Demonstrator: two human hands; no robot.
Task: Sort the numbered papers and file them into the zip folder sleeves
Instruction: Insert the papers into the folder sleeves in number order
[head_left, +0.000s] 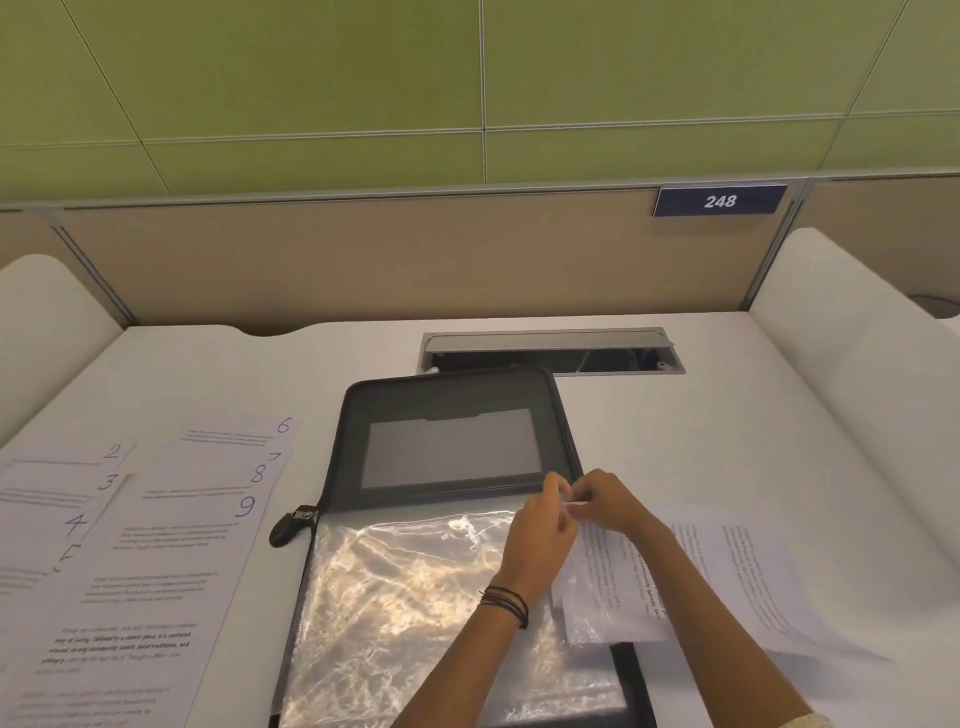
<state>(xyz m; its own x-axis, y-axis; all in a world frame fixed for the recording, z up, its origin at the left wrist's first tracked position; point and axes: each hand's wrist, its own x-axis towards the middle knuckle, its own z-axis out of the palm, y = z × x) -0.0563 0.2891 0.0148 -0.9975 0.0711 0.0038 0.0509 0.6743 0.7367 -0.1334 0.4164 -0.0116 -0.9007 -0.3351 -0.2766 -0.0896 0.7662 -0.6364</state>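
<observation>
Clear plastic sleeves (415, 597) filled the near half of the open zip folder (631, 686), which lay flat on the white surface (675, 426) at 6 o'clock. Dark cords (506, 605) circled the left wrist. A loose sleeve (587, 631) stuck out past the folder's edge toward 3 o'clock, with a printed sheet (618, 571) at it; whether the sheet was fully inside I could not tell. At its far corner the left hand (540, 540) and right hand (605, 501) met, each with fingertips curled in a tight pinch on that corner. A second sheet (753, 571) lay just beside it, further toward 3 o'clock. At 9 o'clock the numbered papers (156, 571) lay in two overlapping fans, marked 2 to 5 and 6 to 9. A zip pull (288, 526) rested at the folder's left edge. Beyond the hands lay the folder's lid (457, 387) with a grey pocket (452, 447). At 12 o'clock a cable hatch (550, 345) stood open, and at 1 o'clock a plate (719, 201) read 248.
</observation>
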